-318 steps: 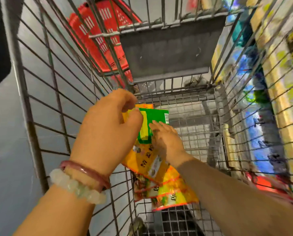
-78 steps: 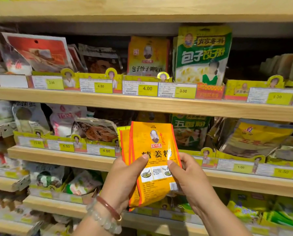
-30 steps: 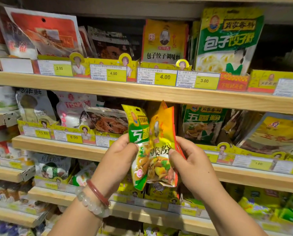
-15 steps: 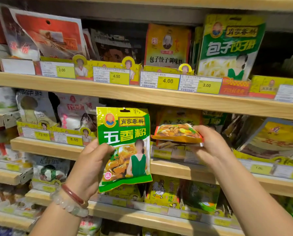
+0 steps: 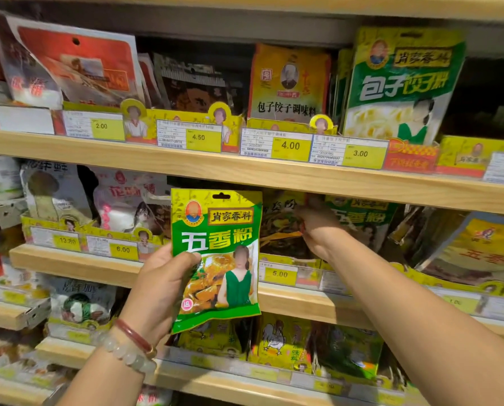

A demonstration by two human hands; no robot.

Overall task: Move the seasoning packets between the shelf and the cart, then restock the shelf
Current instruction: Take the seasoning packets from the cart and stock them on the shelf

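Seasoning packets: since half a second ago the orange packet [image 5: 280, 230] has gone from lying flat in the air at the right hand [image 5: 318, 230] to standing in the middle shelf [image 5: 274, 297] slot above the 5.00 price tag [image 5: 280, 273].
Green packet [image 5: 215, 259]: much as it was half a second ago, held up in front of the middle shelf, left of the slot.
Left hand [image 5: 160, 291]: pinches the green packet's left edge, thumb across the front, fingers behind.
Right hand: reaches into the slot, fingers curled at the orange packet's right edge; whether they actually pinch it, I cannot tell.
Hard to make out: the orange packet sits in shadow, its left part cut off by the green one; right fingertips blurred.
Orientation: green packet upright, long axis vertical, printed face toward the camera, hang-hole on top, leaning slightly.
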